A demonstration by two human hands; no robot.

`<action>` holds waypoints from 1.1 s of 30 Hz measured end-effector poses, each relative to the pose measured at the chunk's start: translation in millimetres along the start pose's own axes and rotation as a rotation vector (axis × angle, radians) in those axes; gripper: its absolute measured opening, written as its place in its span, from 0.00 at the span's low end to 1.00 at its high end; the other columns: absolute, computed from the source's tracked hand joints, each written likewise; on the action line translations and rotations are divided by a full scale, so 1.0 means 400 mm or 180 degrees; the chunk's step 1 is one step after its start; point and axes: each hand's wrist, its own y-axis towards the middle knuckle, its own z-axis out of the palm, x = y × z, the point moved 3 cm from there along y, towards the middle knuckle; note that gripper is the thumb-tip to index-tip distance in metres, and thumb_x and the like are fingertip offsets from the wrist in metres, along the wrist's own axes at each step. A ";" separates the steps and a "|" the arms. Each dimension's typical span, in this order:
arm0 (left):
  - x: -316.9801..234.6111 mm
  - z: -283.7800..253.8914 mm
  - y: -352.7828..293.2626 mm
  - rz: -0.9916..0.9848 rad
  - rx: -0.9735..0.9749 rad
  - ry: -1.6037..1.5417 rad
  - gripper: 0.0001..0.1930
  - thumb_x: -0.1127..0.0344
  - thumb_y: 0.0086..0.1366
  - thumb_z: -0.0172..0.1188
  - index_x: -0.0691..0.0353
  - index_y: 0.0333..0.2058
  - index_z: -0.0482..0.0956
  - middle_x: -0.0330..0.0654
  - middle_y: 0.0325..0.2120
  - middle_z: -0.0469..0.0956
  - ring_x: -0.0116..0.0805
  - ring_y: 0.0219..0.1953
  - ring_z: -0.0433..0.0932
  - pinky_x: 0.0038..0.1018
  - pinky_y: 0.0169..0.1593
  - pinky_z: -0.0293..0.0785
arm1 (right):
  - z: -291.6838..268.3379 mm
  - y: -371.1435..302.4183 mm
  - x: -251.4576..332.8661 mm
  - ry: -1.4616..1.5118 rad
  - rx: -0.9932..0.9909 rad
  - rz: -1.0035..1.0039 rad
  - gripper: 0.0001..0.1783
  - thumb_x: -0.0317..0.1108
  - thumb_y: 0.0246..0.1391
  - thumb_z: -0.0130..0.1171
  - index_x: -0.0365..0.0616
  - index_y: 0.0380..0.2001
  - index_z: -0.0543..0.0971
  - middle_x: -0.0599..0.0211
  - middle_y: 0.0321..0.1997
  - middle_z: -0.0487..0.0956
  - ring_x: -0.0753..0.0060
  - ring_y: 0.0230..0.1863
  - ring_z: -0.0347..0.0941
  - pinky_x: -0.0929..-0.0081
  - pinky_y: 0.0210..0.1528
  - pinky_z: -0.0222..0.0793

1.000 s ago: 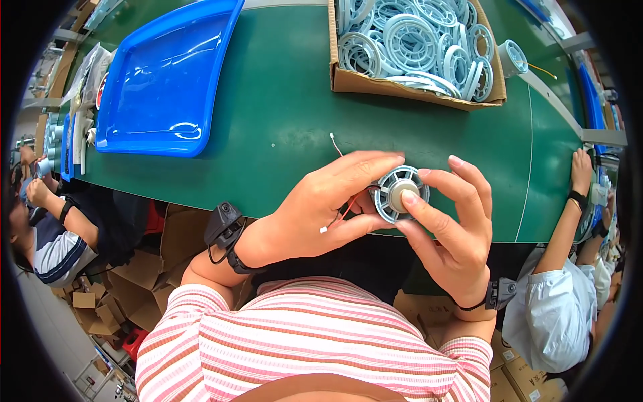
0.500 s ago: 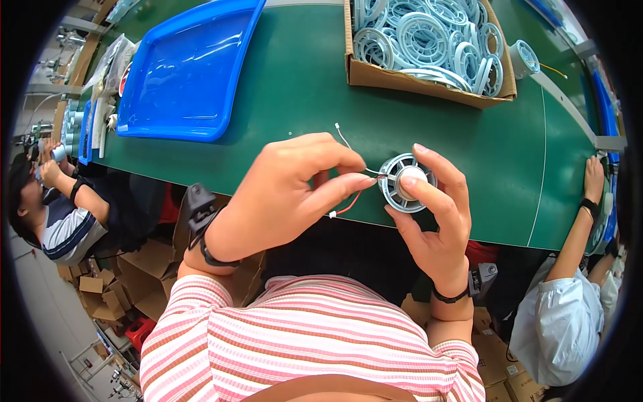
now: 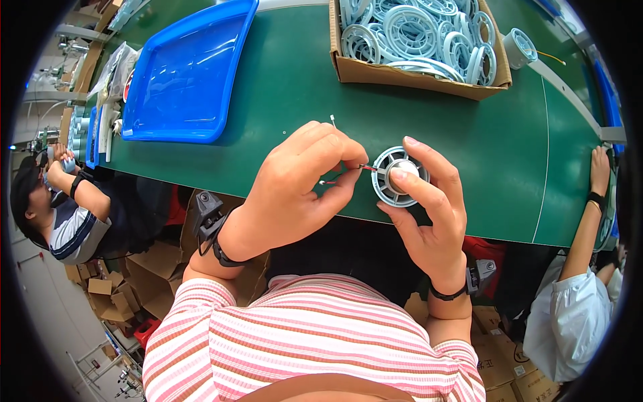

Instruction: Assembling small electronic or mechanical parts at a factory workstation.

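My right hand [image 3: 432, 208] holds a small round motor in a light-blue spoked ring [image 3: 383, 187] just above the table's near edge. Its thumb and fingers go round the ring, and a fingertip rests by the silver centre. Thin red and dark wires [image 3: 366, 167] come out of the ring's left side. My left hand [image 3: 301, 181] pinches these wires between thumb and forefinger, close to the ring. A small white connector [image 3: 332, 118] shows beyond the left fingers. Another little connector [image 3: 323, 183] sticks out between the left thumb and fingers.
On the green table [image 3: 295, 74] stand an open blue tray [image 3: 177, 80] at left and a cardboard box [image 3: 422, 79] of light-blue rings at the far right. A light-blue cylinder [image 3: 519, 48] is beside the box. Other people sit at left [image 3: 74, 208] and right [image 3: 579, 281].
My left fingers have drawn slightly away from the ring along the wires, which now run straighter between hand and ring. The ring has shifted a little left and away from me.
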 end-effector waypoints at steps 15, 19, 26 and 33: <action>0.045 0.024 -0.039 0.0171 -0.0266 0.0133 0.11 0.82 0.56 0.68 0.63 0.38 0.84 0.42 0.33 0.81 0.31 0.32 0.80 0.23 0.32 0.74 | 0.002 -0.013 0.002 -0.0109 -0.0059 -0.0012 0.29 0.17 0.42 0.73 0.46 0.51 0.82 0.49 0.62 0.73 0.52 0.57 0.75 0.67 0.53 0.78; 0.051 0.020 -0.028 0.0051 -0.0211 -0.0152 0.12 0.79 0.58 0.68 0.62 0.41 0.83 0.42 0.36 0.81 0.29 0.33 0.79 0.22 0.31 0.71 | -0.011 -0.010 -0.010 -0.0306 0.0073 -0.0076 0.27 0.17 0.46 0.71 0.47 0.51 0.81 0.48 0.63 0.71 0.53 0.56 0.77 0.61 0.55 0.78; 0.073 0.019 -0.013 0.0262 -0.0489 -0.0423 0.11 0.77 0.61 0.67 0.64 0.43 0.80 0.43 0.40 0.80 0.28 0.35 0.77 0.21 0.34 0.69 | -0.079 -0.022 0.015 -0.1390 -0.0183 -0.1266 0.28 0.17 0.44 0.72 0.50 0.50 0.80 0.49 0.63 0.72 0.50 0.56 0.77 0.56 0.57 0.77; 0.140 -0.007 0.030 0.0296 -0.0712 0.0080 0.08 0.79 0.64 0.62 0.65 0.41 0.79 0.44 0.39 0.79 0.32 0.36 0.75 0.24 0.36 0.69 | -0.479 -0.027 -0.167 -0.2437 -0.1979 0.0144 0.24 0.19 0.51 0.69 0.43 0.52 0.78 0.54 0.63 0.73 0.57 0.61 0.73 0.61 0.58 0.76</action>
